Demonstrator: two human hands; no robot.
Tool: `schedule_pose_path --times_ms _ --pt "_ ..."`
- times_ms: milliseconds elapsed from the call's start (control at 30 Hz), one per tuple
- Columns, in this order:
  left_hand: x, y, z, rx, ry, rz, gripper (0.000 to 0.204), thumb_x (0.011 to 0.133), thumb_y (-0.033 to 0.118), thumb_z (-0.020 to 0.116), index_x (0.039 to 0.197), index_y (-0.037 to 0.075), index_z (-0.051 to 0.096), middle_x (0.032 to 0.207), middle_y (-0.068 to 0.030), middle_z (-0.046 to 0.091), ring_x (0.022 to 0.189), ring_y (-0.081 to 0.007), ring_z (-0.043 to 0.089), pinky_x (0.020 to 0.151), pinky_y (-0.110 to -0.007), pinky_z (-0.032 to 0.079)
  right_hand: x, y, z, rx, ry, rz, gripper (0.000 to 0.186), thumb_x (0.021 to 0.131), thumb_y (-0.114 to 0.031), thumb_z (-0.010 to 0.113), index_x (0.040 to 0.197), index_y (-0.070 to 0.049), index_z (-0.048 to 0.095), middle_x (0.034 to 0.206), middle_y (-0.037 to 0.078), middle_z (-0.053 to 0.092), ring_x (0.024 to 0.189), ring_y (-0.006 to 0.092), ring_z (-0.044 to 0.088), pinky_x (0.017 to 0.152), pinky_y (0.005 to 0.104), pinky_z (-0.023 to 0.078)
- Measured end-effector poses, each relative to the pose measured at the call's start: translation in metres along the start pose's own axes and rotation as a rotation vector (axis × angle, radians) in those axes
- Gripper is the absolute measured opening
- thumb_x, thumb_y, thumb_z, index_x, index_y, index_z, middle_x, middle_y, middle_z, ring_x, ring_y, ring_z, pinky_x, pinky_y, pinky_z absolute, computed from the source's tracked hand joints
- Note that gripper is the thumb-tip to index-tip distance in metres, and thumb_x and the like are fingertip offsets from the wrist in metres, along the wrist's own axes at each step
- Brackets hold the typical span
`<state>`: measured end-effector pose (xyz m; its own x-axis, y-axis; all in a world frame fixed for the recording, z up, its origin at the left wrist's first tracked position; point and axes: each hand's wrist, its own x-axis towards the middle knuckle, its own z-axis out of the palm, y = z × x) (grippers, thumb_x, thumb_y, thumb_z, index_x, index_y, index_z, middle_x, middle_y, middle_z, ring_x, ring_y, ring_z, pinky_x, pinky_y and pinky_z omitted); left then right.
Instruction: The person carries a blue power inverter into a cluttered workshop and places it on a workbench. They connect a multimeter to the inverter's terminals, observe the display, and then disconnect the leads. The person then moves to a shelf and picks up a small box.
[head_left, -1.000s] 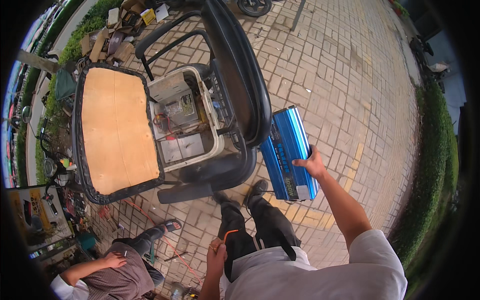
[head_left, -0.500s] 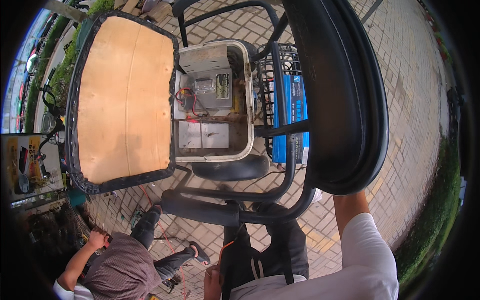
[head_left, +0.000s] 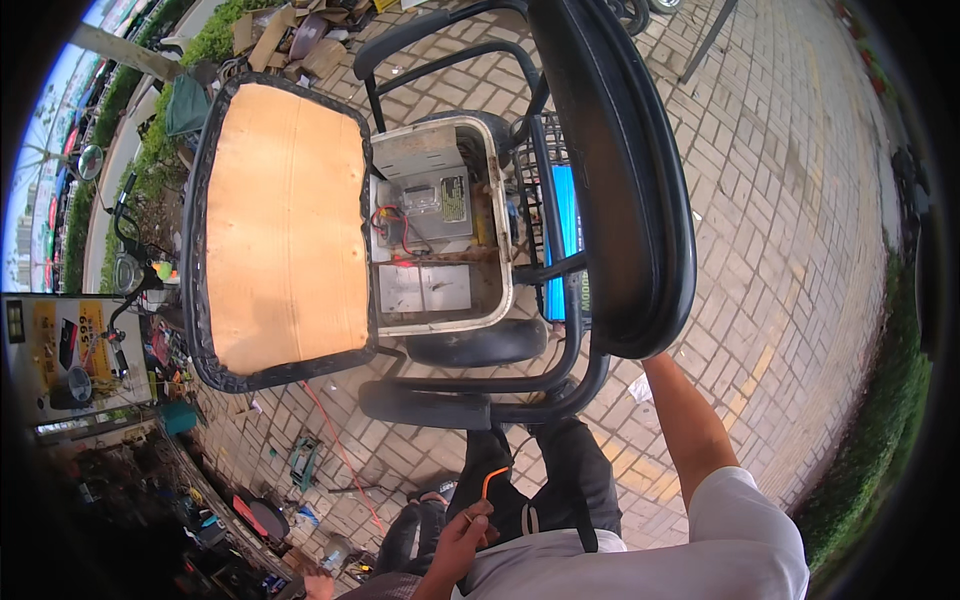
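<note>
My left hand (head_left: pixel 462 543) is closed on a thin orange bent rod (head_left: pixel 487 483), whose angled end sticks up past the fingers. My right forearm (head_left: pixel 690 425) reaches up behind the black padded backrest (head_left: pixel 640 200) of an electric trike, which hides the hand and whatever it touches. Left of the backrest, the seat lid stands flipped over, its bare wooden underside (head_left: pixel 290 230) facing me. Beside it an uncovered white-rimmed compartment (head_left: pixel 503 225) holds a silver metal box (head_left: pixel 425 205) with red and black wires (head_left: pixel 395 225).
A blue box (head_left: pixel 565 220) sits in a black wire basket behind the seat. The black armrest (head_left: pixel 425 405) crosses ahead of my legs. Another person's hand (head_left: pixel 318 583) shows at the lower edge. A red cord (head_left: pixel 340 445) and tools lie on the brick paving (head_left: pixel 760 250).
My view has shifted, so the trike sits differently in it. My left hand has risen with the orange rod. The other person has moved right and lower, mostly out of view.
</note>
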<state>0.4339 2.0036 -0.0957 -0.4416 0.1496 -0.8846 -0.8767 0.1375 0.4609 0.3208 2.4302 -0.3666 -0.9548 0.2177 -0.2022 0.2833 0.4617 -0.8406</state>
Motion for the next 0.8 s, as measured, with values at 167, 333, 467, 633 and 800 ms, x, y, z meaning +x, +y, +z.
schedule_pose_path --times_ms 167,333,467,633,800 --pt "-0.017 0.039 0.003 -0.124 -0.183 -0.113 0.039 0.094 0.015 0.056 0.129 -0.002 0.050 0.111 -0.0080 0.059 0.098 -0.0177 0.061 0.088 -0.032 0.050 -0.150 -0.146 0.009 0.063 -0.739 0.371 0.062 0.086 -0.042 0.062 0.124 0.007 0.053 0.120 0.025 0.058 0.115 0.0358 0.055 0.097 0.0374 0.043" --pt "-0.006 0.101 0.024 -0.108 -0.370 0.064 0.032 0.095 0.011 0.053 0.125 -0.002 0.051 0.103 -0.0060 0.059 0.093 -0.0121 0.058 0.080 -0.028 0.049 -0.184 -0.298 0.010 0.678 -0.756 0.007 0.056 0.091 -0.032 0.063 0.132 0.002 0.046 0.123 0.017 0.056 0.116 0.0238 0.051 0.098 0.0340 0.040" --pt "0.024 0.117 -0.003 -0.031 -0.475 0.343 0.033 0.094 0.012 0.058 0.123 -0.002 0.052 0.095 -0.0008 0.058 0.083 -0.0057 0.055 0.070 -0.023 0.047 -0.169 -0.358 0.053 0.633 -0.508 0.134 0.047 0.088 -0.023 0.068 0.124 0.002 0.050 0.105 0.007 0.058 0.095 0.0151 0.054 0.086 0.0304 0.045" --pt "0.032 0.167 -0.040 0.010 -0.402 0.689 0.026 0.093 0.013 0.058 0.115 -0.001 0.053 0.081 0.0028 0.052 0.069 -0.0035 0.045 0.059 -0.020 0.040 -0.159 -0.407 0.069 0.417 -0.406 0.146 0.060 0.081 -0.026 0.070 0.127 0.006 0.047 0.113 0.015 0.062 0.109 0.0239 0.057 0.095 0.0363 0.042" --pt "0.042 0.174 -0.105 0.049 -0.176 0.769 0.024 0.094 0.021 0.056 0.106 0.000 0.053 0.075 0.0008 0.048 0.067 -0.0066 0.043 0.060 -0.025 0.039 -0.162 -0.296 0.048 -0.027 -0.452 0.357 0.047 0.091 -0.023 0.059 0.129 0.003 0.051 0.120 0.016 0.061 0.108 0.0221 0.058 0.095 0.0324 0.044"
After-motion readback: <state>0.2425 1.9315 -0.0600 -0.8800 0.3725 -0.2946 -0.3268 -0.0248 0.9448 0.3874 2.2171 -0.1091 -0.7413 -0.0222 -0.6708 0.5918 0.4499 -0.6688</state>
